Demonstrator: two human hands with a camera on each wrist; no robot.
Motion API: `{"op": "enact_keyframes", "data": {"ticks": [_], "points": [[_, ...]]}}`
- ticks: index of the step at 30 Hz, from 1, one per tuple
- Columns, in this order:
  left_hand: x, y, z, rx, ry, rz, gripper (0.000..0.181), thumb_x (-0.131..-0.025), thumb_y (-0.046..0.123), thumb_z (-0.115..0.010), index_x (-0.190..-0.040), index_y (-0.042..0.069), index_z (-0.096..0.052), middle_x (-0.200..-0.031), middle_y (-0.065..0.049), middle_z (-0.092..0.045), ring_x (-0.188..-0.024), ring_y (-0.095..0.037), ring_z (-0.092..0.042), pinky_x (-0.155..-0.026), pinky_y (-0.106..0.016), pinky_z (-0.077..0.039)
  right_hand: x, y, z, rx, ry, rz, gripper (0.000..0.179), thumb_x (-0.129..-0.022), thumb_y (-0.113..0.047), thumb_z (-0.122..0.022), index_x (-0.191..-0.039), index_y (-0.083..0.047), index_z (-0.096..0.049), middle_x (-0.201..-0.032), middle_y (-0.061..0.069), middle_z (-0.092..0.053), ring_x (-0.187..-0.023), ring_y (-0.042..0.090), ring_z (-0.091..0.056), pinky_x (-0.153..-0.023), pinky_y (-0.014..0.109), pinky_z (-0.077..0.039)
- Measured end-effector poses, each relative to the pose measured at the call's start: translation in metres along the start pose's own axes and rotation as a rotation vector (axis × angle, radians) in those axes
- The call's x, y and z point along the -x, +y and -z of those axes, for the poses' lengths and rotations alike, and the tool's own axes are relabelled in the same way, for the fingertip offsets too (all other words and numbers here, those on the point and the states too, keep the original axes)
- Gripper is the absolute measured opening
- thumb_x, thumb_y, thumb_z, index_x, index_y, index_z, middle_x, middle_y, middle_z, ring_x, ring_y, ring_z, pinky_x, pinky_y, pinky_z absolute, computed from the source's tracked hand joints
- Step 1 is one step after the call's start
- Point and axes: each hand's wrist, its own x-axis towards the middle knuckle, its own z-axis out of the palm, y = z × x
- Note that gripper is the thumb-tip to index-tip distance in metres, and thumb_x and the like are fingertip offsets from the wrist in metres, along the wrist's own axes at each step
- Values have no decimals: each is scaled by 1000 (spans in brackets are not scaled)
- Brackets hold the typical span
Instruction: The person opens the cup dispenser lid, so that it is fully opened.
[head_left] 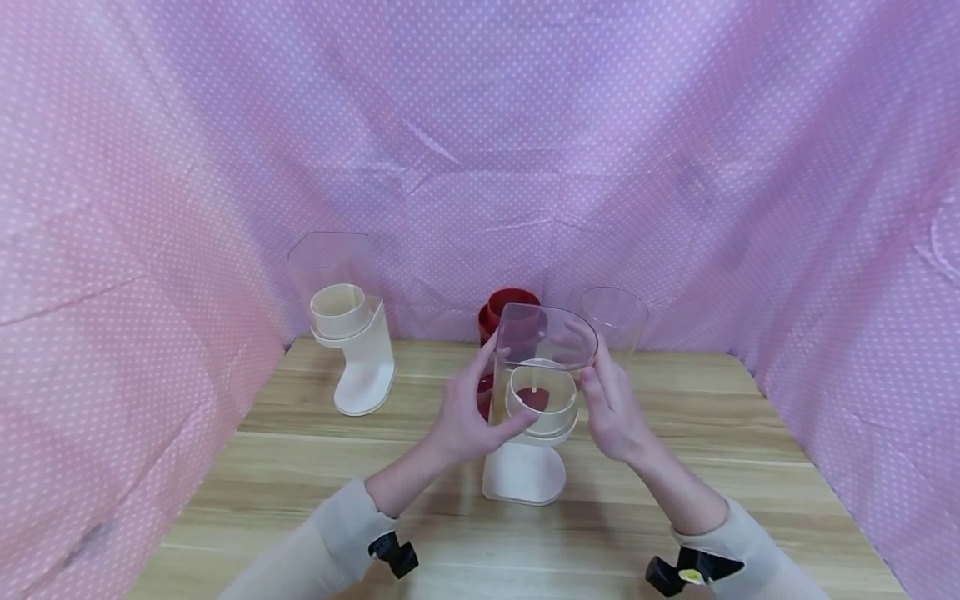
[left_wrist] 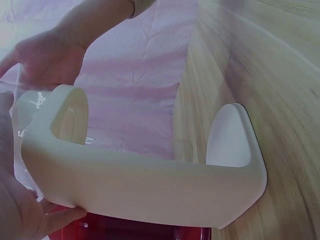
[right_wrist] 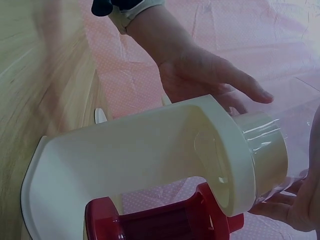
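Observation:
A clear plastic container (head_left: 517,337) with a rounded, flat-backed rim sits at the top of a cream stand (head_left: 525,475). Within it shows a cream ring (head_left: 543,408). My left hand (head_left: 465,417) holds the container's left side, its thumb across the front. On the other side, my right hand (head_left: 613,408) grips the wall just under the rim. Seen from the left wrist, the stand (left_wrist: 145,190) is C-shaped, its foot on the table. In the right wrist view, left-hand fingers (right_wrist: 200,75) lie alongside the container near the stand's upper ring.
Behind the held container stands a red dispenser stand (head_left: 513,298), partly hidden. Another clear container (head_left: 615,310) is at the back right. At the back left, a second cream stand (head_left: 363,371) carries its own clear container (head_left: 326,250). Pink dotted cloth (head_left: 480,125) surrounds the wooden table (head_left: 675,467).

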Motion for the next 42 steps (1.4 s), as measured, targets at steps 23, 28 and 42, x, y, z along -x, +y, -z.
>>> {"op": "enact_keyframes", "data": {"ticks": [23,28,42], "points": [[11,-28,-2,-5,-154,154,106,-63,35,-103,-153,22,-48,-140,6,-66,-126,-13,-63,-106,-33,-56,-90,-49,27,217,-402,8,60,-95,-41,-77,-145,-15,-58,-137,2,-71,-120,21,-71,-107,48,-57],[8,-28,0,-29,-177,165,103,-65,39,-101,-151,23,-48,-139,7,-65,-125,-13,-64,-105,-35,-57,-96,-56,24,243,-491,6,71,-82,-39,-91,-142,-16,-61,-129,-3,-71,-112,11,-71,-98,37,-60],[4,-28,-2,-39,-155,154,98,-64,42,-101,-146,20,-52,-136,8,-65,-124,-12,-62,-105,-36,-56,-90,-73,25,391,-438,15,74,-77,-47,-91,-142,-25,-64,-128,-7,-67,-111,12,-64,-95,40,-57]]}}
